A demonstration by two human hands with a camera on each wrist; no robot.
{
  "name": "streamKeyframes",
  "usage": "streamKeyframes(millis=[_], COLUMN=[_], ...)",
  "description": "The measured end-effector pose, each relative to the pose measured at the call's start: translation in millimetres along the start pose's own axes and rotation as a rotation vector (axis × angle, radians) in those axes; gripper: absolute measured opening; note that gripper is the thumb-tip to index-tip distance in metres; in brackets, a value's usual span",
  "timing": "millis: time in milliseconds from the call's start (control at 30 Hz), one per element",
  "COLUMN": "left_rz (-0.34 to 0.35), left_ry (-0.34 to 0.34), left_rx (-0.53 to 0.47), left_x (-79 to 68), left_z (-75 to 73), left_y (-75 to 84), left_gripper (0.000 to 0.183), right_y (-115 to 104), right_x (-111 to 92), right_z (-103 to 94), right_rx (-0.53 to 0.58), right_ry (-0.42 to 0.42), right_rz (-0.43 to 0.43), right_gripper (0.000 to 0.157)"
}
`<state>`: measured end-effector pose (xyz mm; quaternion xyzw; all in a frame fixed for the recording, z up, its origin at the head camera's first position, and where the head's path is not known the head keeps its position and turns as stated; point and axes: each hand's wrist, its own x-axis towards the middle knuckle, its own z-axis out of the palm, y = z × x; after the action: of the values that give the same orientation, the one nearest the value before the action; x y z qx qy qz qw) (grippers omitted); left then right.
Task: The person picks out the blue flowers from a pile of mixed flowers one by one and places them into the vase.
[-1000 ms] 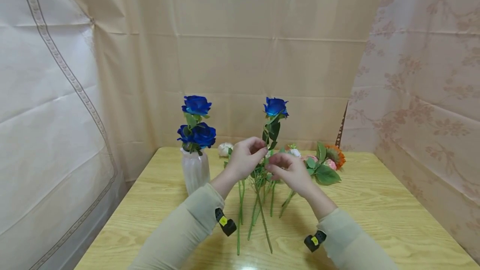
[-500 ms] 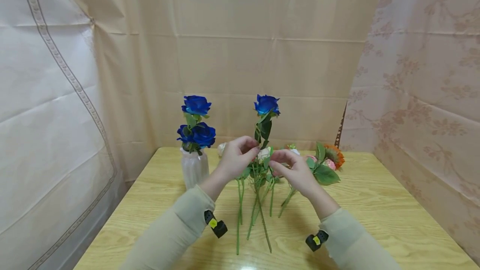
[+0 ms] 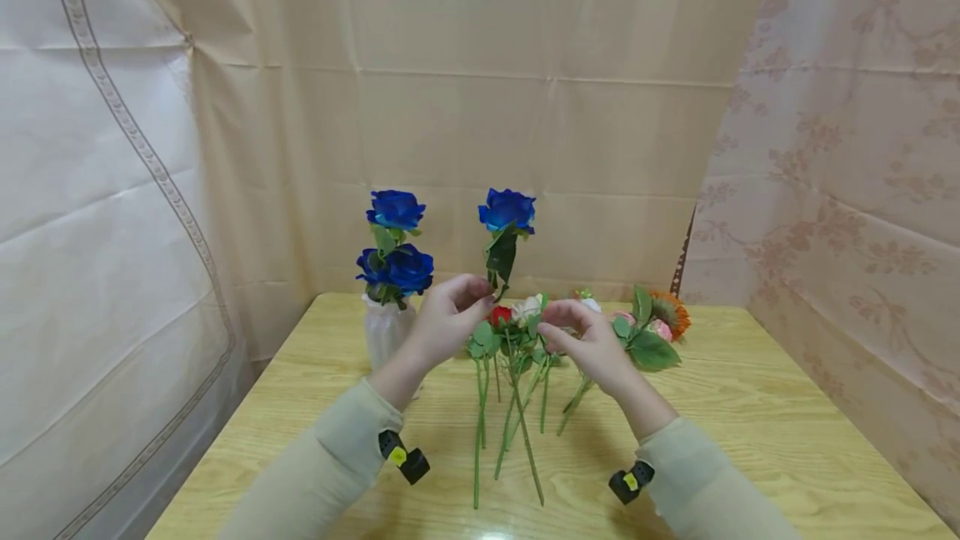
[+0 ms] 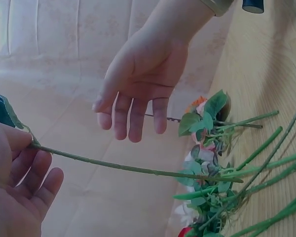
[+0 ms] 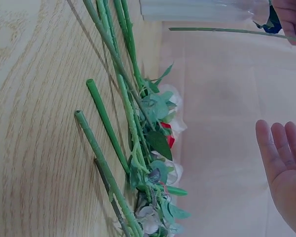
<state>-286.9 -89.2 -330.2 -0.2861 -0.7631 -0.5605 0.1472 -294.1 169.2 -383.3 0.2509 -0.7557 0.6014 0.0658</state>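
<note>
My left hand (image 3: pixel 442 323) pinches a blue rose (image 3: pixel 507 211) by its stem, just below the leaves, and holds it upright above the table. In the left wrist view the bare stem (image 4: pixel 118 168) runs down from the thumb and fingers to a free end. My right hand (image 3: pixel 592 344) is raised to the right of it with relaxed fingers; the right wrist view shows that palm (image 5: pixel 288 182) holding nothing. On the left stands a pale ribbed vase (image 3: pixel 382 332), partly behind my left hand, with several blue roses (image 3: pixel 408 267) in it.
Loose flowers lie on the wooden table (image 3: pixel 720 440) in front of me: a red rose (image 3: pixel 500 317), a white one (image 3: pixel 527 308) and others, their green stems (image 3: pixel 477 440) pointing towards me. Farther right lie an orange flower (image 3: pixel 671 312) and pink blooms (image 3: pixel 661 327). Curtains hang behind.
My left hand has carried the blue rose leftwards, towards the vase, uncovering the red rose on the table. My right hand has let go of the stem region and stays almost in place.
</note>
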Motion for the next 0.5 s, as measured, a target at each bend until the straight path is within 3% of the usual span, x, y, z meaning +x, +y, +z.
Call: streamKeyframes(millis=[200, 500], left_rz=[0.016, 0.077], left_ry=[-0.009, 0.007], left_rx=[-0.015, -0.067], left_x=[-8.6, -18.6], left_z=[-11.7, -28.4], left_y=[-8.4, -4.2], left_gripper=[0.011, 0.01], right_y=[-3, 5], right_x=[0, 4], right_z=[3.8, 8.5], right_rx=[-0.005, 0.001], right_ry=[-0.008, -0.02], right_rz=[-0.01, -0.021], right_gripper=[0.029, 0.027])
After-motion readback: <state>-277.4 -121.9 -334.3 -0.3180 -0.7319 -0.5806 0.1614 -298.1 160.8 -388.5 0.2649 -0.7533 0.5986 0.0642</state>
